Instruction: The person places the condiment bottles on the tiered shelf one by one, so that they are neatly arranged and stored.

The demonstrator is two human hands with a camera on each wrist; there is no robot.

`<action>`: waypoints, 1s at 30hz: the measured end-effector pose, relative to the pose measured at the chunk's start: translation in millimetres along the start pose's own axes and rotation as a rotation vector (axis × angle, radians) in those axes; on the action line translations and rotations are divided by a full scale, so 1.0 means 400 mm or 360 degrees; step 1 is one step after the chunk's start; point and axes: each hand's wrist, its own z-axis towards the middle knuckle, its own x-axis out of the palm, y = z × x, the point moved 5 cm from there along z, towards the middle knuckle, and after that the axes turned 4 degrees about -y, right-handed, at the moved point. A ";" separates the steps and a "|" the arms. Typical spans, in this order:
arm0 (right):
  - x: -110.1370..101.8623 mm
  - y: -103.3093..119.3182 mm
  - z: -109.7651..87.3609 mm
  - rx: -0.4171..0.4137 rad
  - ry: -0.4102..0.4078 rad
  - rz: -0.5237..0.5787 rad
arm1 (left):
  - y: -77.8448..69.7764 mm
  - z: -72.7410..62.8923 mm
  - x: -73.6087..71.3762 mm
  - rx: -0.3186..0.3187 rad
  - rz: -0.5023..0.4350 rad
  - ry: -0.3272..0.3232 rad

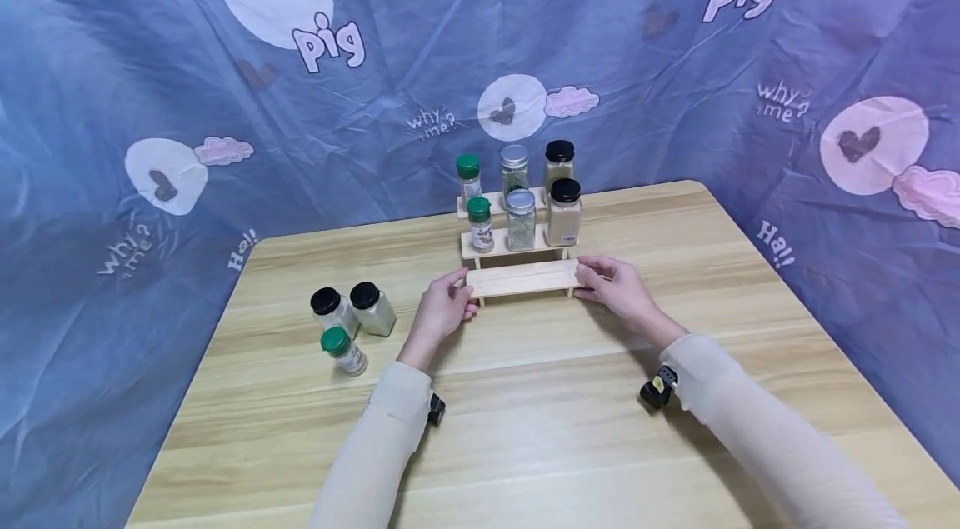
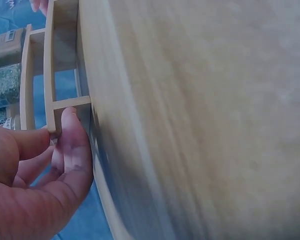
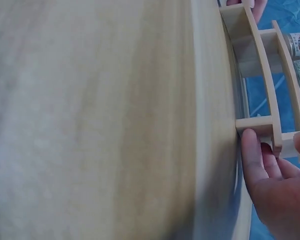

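The narrow, pale wooden shelf on short legs (image 1: 522,278) is at the front of two similar tiers bearing six capped spice jars (image 1: 521,221); whether it joins them I cannot tell. It looks light and stiff, the bare wood offering decent friction, so its two ends are sensible holds. The left hand (image 1: 442,308) pinches the left end, thumb above and fingers curled below; the right hand (image 1: 618,287) likewise grips the right end. Leftward on the wood-grain table (image 1: 525,412) stand two black-lidded jars (image 1: 372,308) and a green-capped bottle (image 1: 344,351).
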 end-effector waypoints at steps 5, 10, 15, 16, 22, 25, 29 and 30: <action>0.014 -0.019 -0.003 -0.0028 0.0028 -0.0016 | 0.003 -0.015 -0.011 0.0145 0.0336 -0.0032; 0.017 -0.028 -0.006 -0.0046 0.0053 0.0011 | -0.016 -0.045 -0.040 0.0338 0.0426 -0.0110; 0.000 -0.024 -0.015 -0.0054 0.0045 0.0034 | -0.056 -0.097 -0.097 0.0438 0.0306 -0.0161; 0.000 -0.025 -0.015 -0.0053 0.0044 0.0042 | -0.062 -0.110 -0.117 0.0465 0.0285 -0.0192; -0.007 -0.027 -0.018 -0.0044 0.0057 0.0083 | -0.068 -0.200 -0.248 0.0740 0.0253 -0.0574; -0.007 -0.028 -0.018 -0.0042 0.0063 0.0091 | -0.054 -0.245 -0.319 0.0824 0.0257 -0.0792; -0.005 -0.030 -0.018 -0.0040 0.0068 0.0089 | -0.008 -0.288 -0.400 0.0742 0.0259 -0.0941; -0.005 -0.030 -0.018 -0.0039 0.0065 0.0090 | 0.008 -0.296 -0.415 0.0690 0.0263 -0.0949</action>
